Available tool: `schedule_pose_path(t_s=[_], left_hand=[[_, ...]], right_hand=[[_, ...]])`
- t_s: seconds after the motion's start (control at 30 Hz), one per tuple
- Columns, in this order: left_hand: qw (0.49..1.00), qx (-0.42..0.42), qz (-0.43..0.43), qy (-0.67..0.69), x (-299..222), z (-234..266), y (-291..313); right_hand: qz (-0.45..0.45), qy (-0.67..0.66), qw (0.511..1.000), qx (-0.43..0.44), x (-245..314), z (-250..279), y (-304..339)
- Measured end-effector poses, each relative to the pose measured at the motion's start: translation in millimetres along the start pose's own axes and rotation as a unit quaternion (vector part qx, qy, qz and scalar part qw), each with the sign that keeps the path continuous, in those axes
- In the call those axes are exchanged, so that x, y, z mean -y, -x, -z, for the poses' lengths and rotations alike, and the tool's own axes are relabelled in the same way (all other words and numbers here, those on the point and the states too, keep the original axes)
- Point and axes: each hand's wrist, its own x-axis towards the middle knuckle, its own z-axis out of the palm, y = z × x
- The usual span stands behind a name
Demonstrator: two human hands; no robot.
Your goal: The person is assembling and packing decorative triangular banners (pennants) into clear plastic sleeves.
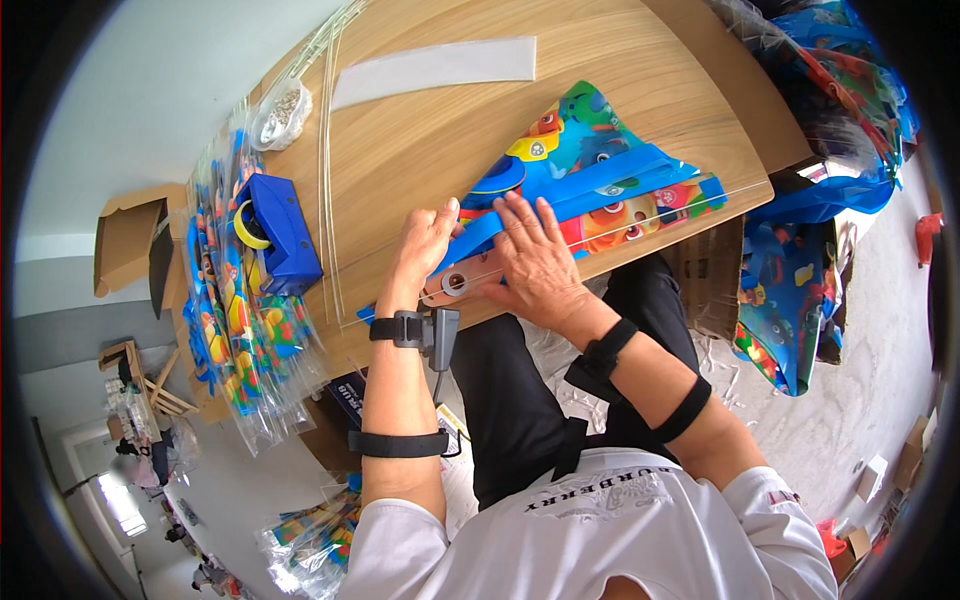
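Note:
A triangular sheet (600,150) with a bright cartoon print, perhaps a kite sail, lies near the table's front edge. A plain blue strip (620,175) runs across it. Along the sheet's near side stretches a thin pale rod (690,200), its end passing the sheet on the right. My left hand (425,243) is closed at the sheet's left part, thumb up, with its other fingertips mostly hidden. My right hand (538,255) lies on the blue strip, fingers stretched out and pressing it down.
On the wooden table (430,140) are a white curved strip (440,70), several thin rods (325,150), a small tub (283,115) and a blue tape dispenser (285,235). Bagged printed pieces (240,330) hang over the left edge. A cardboard box (705,270) with printed sheets stands right.

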Motion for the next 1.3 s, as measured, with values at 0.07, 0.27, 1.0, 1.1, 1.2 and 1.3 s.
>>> schedule_pose_path(t_s=[0.07, 0.27, 1.0, 1.1, 1.2, 1.3], left_hand=[[1.0, 0.018, 0.025, 0.005, -6, 0, 3], [0.999, 0.004, -0.014, -0.041, -2, -1, 15], [0.974, 0.051, -0.177, -0.132, -4, 18, 17], [0.983, 0.04, -0.122, -0.129, -6, 12, 14], [0.974, -0.039, -0.132, -0.182, -5, -4, 17], [0.902, -0.18, -0.272, -0.282, -8, -21, 28]], right_hand=[[-0.039, 0.047, 0.998, -0.007, -15, 6, 7], [-0.028, 0.082, 0.996, 0.006, -82, 51, 29], [-0.037, -0.035, 0.992, 0.112, -153, 96, -25], [-0.076, 0.004, 0.986, 0.151, -148, 95, -43], [-0.115, 0.021, 0.97, 0.212, -149, 96, -55], [-0.104, 0.026, 0.973, 0.205, -149, 98, -58]])
